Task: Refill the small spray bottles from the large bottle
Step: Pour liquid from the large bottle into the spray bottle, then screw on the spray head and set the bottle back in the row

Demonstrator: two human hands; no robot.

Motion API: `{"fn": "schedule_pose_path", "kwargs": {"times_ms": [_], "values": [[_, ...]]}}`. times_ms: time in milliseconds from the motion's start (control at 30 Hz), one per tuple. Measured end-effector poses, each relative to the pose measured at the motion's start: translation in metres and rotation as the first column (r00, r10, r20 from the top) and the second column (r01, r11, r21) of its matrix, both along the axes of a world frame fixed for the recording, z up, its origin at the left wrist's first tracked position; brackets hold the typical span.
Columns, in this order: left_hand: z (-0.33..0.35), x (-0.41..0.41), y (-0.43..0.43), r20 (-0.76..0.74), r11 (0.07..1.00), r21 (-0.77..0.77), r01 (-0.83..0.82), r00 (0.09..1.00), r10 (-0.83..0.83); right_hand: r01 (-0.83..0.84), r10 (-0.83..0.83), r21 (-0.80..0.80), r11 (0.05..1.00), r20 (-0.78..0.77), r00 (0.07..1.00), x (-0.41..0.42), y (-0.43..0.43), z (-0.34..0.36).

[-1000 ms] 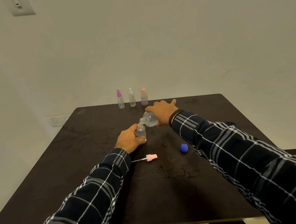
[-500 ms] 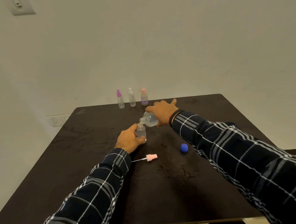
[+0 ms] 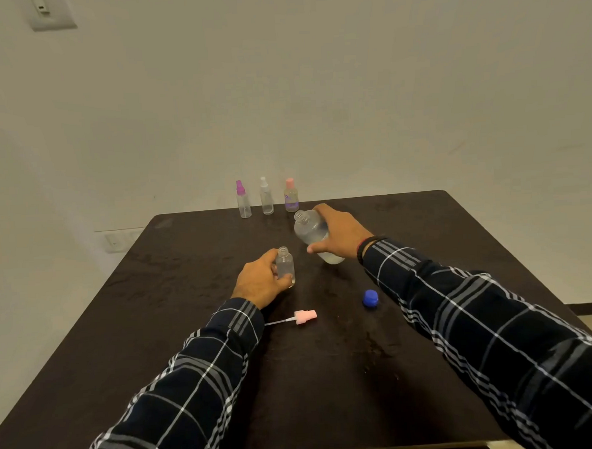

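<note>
Blue cap [image 3: 370,298], pink sprayer head [image 3: 305,317] loose, left fingers [image 3: 270,258] gripping small bottle [image 3: 285,264], right fingers [image 3: 320,247] gripping large bottle [image 3: 310,228]

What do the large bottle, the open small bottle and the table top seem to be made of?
Large bottle: probably clear plastic, slightly cloudy; liquid shows through. Small bottle: clear, glossy, plastic or glass, I cannot tell. Table top: dark and matte, perhaps laminate or wood; mottled worn patches show.

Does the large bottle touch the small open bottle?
Apart. The head view shows bare table between the large bottle and the small open bottle.
</note>
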State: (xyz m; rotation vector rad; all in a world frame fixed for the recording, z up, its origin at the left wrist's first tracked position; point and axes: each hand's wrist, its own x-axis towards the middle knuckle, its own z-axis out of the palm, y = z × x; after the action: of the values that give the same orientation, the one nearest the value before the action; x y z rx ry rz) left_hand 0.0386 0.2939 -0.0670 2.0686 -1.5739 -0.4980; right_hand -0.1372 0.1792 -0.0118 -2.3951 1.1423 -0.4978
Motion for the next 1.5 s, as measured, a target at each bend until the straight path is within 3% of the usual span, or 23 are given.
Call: {"fn": "schedule_pose_path", "kwargs": {"times_ms": [300, 567, 633, 700, 733, 800, 833, 867, 933, 967, 1033, 1267, 1433, 1500], "values": [[-0.003, 0.002, -0.002, -0.005, 1.000, 0.000, 0.001, 1.000, -0.001, 0.107, -0.158, 0.208, 0.972, 0.250, 0.955, -0.014, -0.005, -0.022], [-0.005, 0.003, -0.003, -0.006, 1.000, -0.011, 0.000, 1.000, 0.000, 0.109, -0.216, 0.366, 0.924, 0.267, 0.939, -0.027, -0.011, -0.022], [-0.005, 0.003, -0.003, -0.007, 1.000, -0.011, 0.003, 1.000, -0.003, 0.138, -0.227, 0.390, 0.910, 0.191, 0.955, -0.027, -0.011, -0.018], [-0.006, 0.003, -0.003, 0.000, 1.000, -0.011, 0.004, 1.000, -0.004, 0.242, -0.266, 0.364, 0.899, 0.015, 0.964, -0.027, -0.008, -0.013], [-0.006, 0.003, -0.003, 0.003, 1.000, -0.010, 0.002, 1.000, -0.002, 0.328, -0.310, 0.300, 0.896, -0.107, 0.945, -0.028, -0.004, -0.011], [-0.007, 0.004, -0.004, 0.008, 1.000, -0.007, 0.001, 1.000, -0.001, 0.426, -0.392, 0.012, 0.905, -0.370, 0.842, -0.029, 0.008, -0.004], [-0.007, 0.004, -0.005, 0.008, 1.000, -0.005, 0.000, 1.000, 0.000, 0.359, -0.368, -0.111, 0.927, -0.465, 0.806, -0.028, 0.014, -0.001], [-0.006, 0.004, -0.005, 0.008, 1.000, -0.001, -0.001, 1.000, 0.001, 0.238, -0.271, -0.131, 0.962, -0.519, 0.811, -0.026, 0.020, 0.001], [-0.006, 0.003, -0.005, 0.012, 1.000, -0.005, -0.001, 1.000, 0.001, -0.049, 0.083, 0.082, 0.995, -0.492, 0.866, -0.021, 0.033, 0.002], [-0.006, 0.003, -0.004, 0.017, 1.000, -0.010, 0.000, 1.000, 0.000, -0.176, 0.243, 0.186, 0.967, -0.452, 0.859, -0.019, 0.041, 0.001], [-0.005, 0.003, -0.004, 0.029, 1.000, -0.016, 0.001, 1.000, 0.000, -0.344, 0.415, 0.236, 0.909, -0.420, 0.807, -0.013, 0.054, -0.007], [-0.007, 0.002, -0.004, 0.035, 1.000, -0.031, 0.000, 0.999, 0.001, -0.393, 0.416, 0.135, 0.909, -0.309, 0.855, -0.006, 0.066, -0.042], [-0.008, 0.003, -0.004, 0.030, 0.999, -0.041, -0.008, 1.000, 0.009, -0.355, 0.387, 0.157, 0.922, -0.309, 0.869, -0.004, 0.060, -0.029], [-0.009, 0.003, -0.004, 0.024, 0.999, -0.043, 0.000, 1.000, 0.001, -0.286, 0.349, 0.244, 0.927, -0.274, 0.896, -0.008, 0.047, -0.009]]}}
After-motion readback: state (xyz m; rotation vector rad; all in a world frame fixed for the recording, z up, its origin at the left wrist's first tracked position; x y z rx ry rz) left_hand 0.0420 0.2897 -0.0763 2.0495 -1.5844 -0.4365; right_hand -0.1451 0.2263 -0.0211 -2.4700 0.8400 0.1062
